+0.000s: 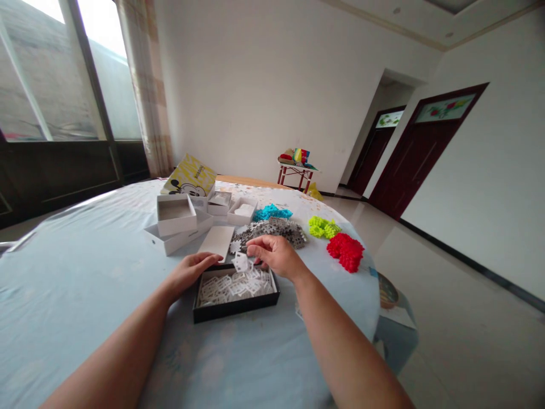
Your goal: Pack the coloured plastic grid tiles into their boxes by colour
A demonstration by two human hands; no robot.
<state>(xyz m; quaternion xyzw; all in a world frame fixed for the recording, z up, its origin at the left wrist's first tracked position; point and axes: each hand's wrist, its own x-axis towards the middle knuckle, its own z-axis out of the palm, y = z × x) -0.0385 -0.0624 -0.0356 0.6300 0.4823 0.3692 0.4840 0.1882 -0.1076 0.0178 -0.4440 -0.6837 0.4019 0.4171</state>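
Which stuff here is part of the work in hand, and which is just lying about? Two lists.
In hand:
- white plastic piece, in the right hand's grip
- black-sided box, left hand at its edge
- white pieces inside

Lying about, apparently:
- grey pile
- blue, lime-green, red clusters
- white boxes
- yellow cartoon-print box

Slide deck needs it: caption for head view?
Right hand holds a white piece above a black box; left hand at its rim.

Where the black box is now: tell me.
In the head view, the black box sits on the table, below and slightly left of centre, with the left hand at its far left corner and the grey pieces beyond it.
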